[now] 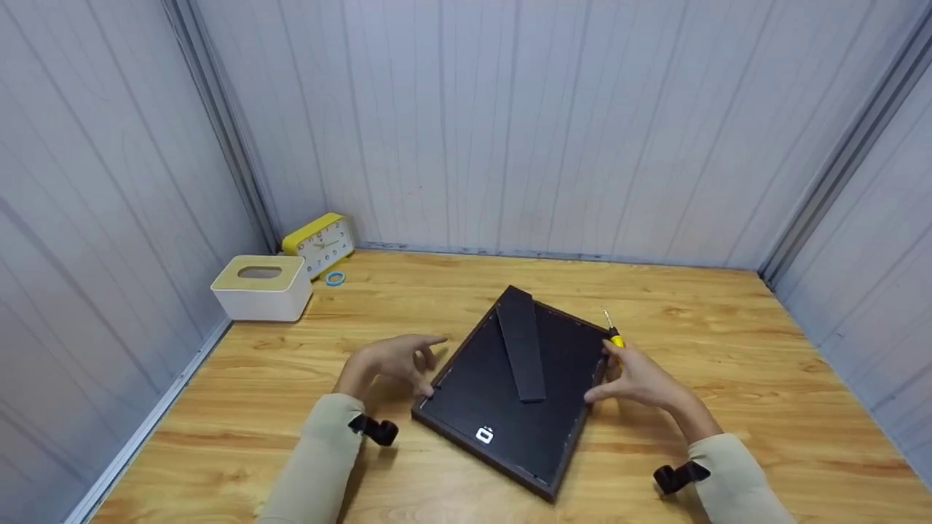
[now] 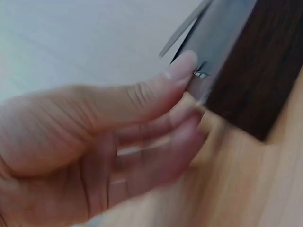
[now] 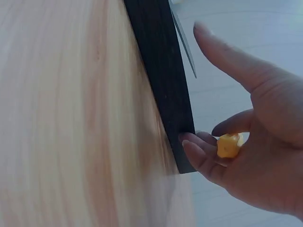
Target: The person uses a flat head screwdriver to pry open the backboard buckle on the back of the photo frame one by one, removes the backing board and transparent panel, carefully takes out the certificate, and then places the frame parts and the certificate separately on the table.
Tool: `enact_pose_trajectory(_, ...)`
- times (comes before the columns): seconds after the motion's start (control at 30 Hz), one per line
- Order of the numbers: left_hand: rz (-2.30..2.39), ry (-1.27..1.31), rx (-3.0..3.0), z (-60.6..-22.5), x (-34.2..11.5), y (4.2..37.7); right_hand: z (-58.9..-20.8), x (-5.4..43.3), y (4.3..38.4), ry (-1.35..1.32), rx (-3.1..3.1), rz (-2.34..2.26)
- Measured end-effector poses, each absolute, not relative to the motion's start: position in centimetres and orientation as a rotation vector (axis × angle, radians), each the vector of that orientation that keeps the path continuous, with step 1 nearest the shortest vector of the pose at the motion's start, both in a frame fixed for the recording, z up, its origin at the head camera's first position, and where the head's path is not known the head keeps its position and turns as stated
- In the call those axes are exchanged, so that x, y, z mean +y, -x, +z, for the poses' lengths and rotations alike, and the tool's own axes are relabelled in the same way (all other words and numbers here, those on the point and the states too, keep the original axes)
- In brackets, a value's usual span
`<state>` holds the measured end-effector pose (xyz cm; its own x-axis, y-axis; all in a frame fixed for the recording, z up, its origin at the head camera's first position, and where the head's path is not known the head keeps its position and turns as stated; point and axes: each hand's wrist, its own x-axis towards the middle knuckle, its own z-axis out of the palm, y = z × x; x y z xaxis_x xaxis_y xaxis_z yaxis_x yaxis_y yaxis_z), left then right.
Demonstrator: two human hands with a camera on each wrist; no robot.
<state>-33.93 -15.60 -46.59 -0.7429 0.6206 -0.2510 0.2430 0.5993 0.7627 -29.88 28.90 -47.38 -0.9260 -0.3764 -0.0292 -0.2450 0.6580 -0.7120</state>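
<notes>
A dark picture frame [image 1: 466, 389] lies face down on the table, its black back showing. An easel leg [image 1: 523, 353] runs along that back, and a small white-metal hanger [image 1: 484, 435] sits near the lower edge. My left hand [image 1: 393, 360] grips the frame's left side, thumb on the rim in the left wrist view and the other fingers curled beside it. At the opposite side, fingers of my right hand [image 1: 644, 378] touch the frame's edge. A screwdriver [image 1: 617, 339] with a yellow and black handle is tucked between those fingers, shaft pointing away; its yellow handle end [image 3: 229, 145] shows in the right wrist view.
At the back left stand a white tissue box [image 1: 266, 302] with a wooden-looking lid and a yellow alarm clock [image 1: 324, 244]. A small blue ring [image 1: 335, 279] lies beside them. Pale panel walls [image 1: 466, 131] enclose the wooden table [image 1: 728, 349] at the back and both sides.
</notes>
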Motion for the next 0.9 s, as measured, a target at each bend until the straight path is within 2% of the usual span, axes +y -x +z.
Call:
enact_pose_trajectory(0.43,0.705,-0.883,2.314,-46.8,-11.4,32.2,-48.4,29.5,30.2,0.598,2.624,-1.071)
enact_pose_trajectory(0.67,0.465,-0.776,2.449,-46.6,-9.6,30.9,-48.4,29.5,30.9,0.606,2.605,-1.098)
enact_pose_trajectory(0.9,0.473,-0.698,2.471,-46.4,-9.2,30.3,-48.7,29.8,31.0,0.645,2.642,-1.062)
